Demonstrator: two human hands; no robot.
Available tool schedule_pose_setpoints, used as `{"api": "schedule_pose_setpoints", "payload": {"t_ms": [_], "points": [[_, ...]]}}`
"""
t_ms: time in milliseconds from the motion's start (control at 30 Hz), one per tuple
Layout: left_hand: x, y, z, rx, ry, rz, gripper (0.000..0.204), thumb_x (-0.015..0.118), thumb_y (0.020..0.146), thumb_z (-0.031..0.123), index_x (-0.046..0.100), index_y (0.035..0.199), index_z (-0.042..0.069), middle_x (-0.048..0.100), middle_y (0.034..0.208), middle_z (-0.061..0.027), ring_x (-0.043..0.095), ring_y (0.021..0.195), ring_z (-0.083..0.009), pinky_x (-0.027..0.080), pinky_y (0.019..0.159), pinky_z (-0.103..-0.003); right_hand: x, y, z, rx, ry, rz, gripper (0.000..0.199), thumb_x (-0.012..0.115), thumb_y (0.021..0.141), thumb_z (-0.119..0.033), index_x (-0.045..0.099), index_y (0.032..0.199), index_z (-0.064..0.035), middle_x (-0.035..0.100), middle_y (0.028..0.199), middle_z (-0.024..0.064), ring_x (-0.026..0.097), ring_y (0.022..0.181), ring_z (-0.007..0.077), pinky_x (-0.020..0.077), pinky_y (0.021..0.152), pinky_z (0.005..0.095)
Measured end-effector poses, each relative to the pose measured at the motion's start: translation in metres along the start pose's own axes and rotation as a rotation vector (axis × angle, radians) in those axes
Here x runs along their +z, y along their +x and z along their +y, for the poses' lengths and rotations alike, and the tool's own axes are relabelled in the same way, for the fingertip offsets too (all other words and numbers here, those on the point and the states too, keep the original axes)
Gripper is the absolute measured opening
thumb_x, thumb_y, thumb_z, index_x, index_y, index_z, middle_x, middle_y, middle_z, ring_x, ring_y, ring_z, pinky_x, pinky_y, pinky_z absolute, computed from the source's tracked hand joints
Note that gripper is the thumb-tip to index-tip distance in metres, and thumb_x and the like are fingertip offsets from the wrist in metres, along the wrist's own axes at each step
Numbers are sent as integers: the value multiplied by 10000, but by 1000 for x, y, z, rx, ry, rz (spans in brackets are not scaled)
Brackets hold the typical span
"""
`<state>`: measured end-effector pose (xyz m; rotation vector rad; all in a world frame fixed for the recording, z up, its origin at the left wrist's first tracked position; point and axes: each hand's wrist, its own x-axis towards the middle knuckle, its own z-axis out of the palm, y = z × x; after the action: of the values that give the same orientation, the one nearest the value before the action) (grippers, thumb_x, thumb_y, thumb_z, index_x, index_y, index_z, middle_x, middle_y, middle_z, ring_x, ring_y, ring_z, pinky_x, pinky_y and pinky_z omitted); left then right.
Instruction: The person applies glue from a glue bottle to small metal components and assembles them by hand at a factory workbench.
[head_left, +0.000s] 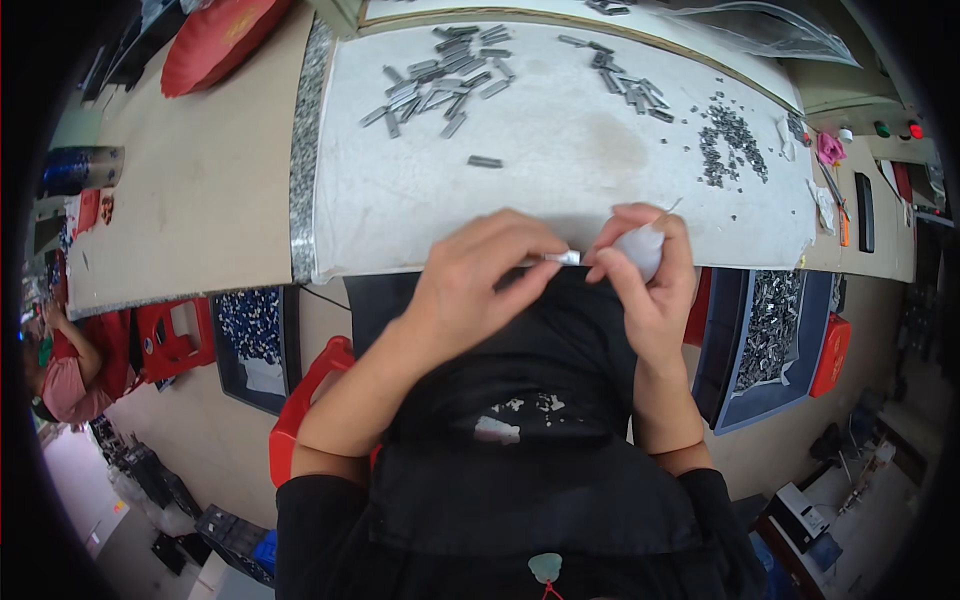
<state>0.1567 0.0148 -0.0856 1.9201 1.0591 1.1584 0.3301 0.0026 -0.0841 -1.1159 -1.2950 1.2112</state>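
At the table's near edge, my left hand [475, 275] pinches a small shiny metal piece [565, 257] between thumb and forefinger. Close by on its right, my right hand [655, 290] is closed around a rounded white squeeze bottle [641, 248], whose thin tip points up and away to the right. The right fingertips come near the metal piece; whether they touch it I cannot tell. Farther off on the white work surface [560, 190] lie a loose pile of grey metal bars [445, 80], a smaller group of similar bars [635, 88] and a single bar [485, 161].
Tiny dark metal parts [730, 145] are scattered at the far right. Below the table's right side stands a grey-blue crate [735, 400] of metal pieces; another crate [270, 400] with blue and white parts is at left. A red stool [295, 420] is beside me. Another person [80, 375] sits far left.
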Motion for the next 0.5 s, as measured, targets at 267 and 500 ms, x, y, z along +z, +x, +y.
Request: {"api": "schedule_pose_setpoints", "payload": {"t_ms": [267,500], "points": [[-8,-59,5,-44,-61,241,181,667,643,-29,613,803,36,604,766,-61,588,691,-203,471,601,-284,41,-20,-10,341,238,-231,209,580,778,-10,472,955,-28,533,791,49,484,622,64,398,514,179],[-3,-76,3,-225,-759,292,249,658,702,-15,619,945,22,564,928,-80,548,838,-139,434,743,-250,56,-32,-7,326,436,-185,236,564,777,-7,432,972,-18,547,864,122,530,622,138,443,497,223]]}}
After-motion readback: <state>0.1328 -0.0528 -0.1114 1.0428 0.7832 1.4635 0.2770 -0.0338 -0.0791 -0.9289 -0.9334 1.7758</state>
